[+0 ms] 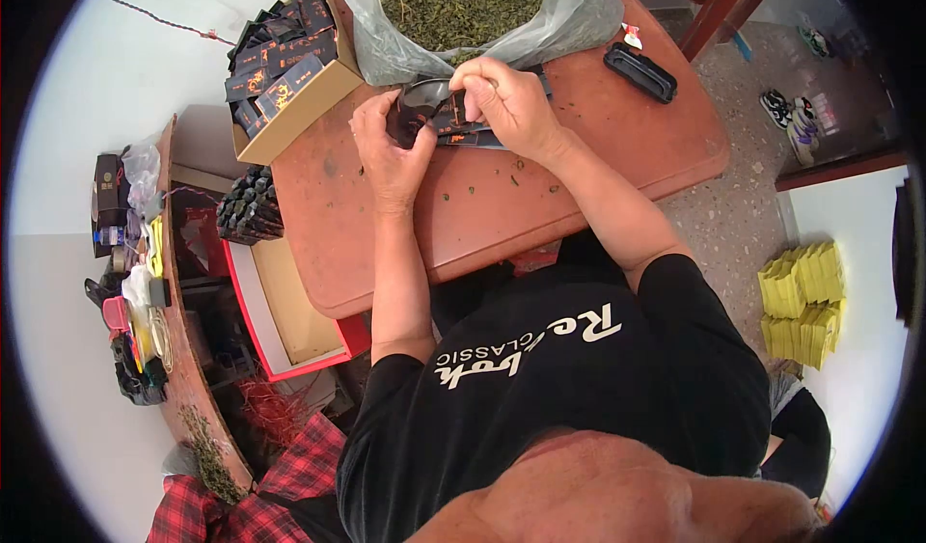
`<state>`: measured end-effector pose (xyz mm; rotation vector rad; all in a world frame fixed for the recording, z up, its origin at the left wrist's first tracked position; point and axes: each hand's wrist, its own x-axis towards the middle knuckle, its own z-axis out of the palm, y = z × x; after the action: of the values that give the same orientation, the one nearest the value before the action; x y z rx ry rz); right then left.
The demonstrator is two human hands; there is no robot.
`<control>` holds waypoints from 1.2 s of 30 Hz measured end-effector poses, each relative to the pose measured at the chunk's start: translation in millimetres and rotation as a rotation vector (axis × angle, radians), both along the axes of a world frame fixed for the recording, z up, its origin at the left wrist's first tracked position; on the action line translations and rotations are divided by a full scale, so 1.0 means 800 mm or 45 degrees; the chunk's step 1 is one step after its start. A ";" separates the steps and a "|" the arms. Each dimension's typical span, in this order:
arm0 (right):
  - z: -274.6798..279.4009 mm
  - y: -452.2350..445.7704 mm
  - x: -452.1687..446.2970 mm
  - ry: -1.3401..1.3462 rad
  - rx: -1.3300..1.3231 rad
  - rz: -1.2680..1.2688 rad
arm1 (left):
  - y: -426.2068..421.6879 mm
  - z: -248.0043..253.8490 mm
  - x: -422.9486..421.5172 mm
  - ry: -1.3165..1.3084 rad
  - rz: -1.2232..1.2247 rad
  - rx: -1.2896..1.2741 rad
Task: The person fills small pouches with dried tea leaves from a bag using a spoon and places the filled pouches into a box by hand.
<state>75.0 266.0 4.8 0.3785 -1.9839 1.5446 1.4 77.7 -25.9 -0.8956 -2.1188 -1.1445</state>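
My left hand [391, 154] is curled around a small dark packet [412, 123], held upright over the table. Closed at the packet's mouth is my right hand [516, 114], gripping what looks like a shiny metal scoop [424, 92]; its handle is mostly hidden by the fingers. More dark packets with orange print [470, 139] lie flat on the table under my hands. Just beyond them stands a large clear plastic bag [588, 13], open at the top and full of dried green tea leaves [463, 3].
A cardboard box [299, 109] of filled dark packets stands at the table's left. A black tray [640, 72] lies to the right. Loose leaves dot the reddish table [482, 225]. Below left is a red-edged box [299, 302]; yellow packs [803, 302] are stacked at right.
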 end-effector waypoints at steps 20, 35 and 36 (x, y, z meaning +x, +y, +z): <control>-0.002 -0.003 -0.002 0.211 0.301 -0.195 | 0.003 -0.008 -0.003 -0.120 0.001 0.176; -0.009 -0.009 -0.007 0.328 0.427 -0.356 | 0.008 -0.014 -0.001 -0.136 -0.095 0.146; -0.009 -0.008 -0.007 0.306 0.410 -0.362 | 0.010 -0.014 -0.001 -0.139 -0.085 0.190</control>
<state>69.3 259.3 -2.2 0.3715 -1.9936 0.9612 1.0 85.7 -36.9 -0.8579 -2.0700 -1.3944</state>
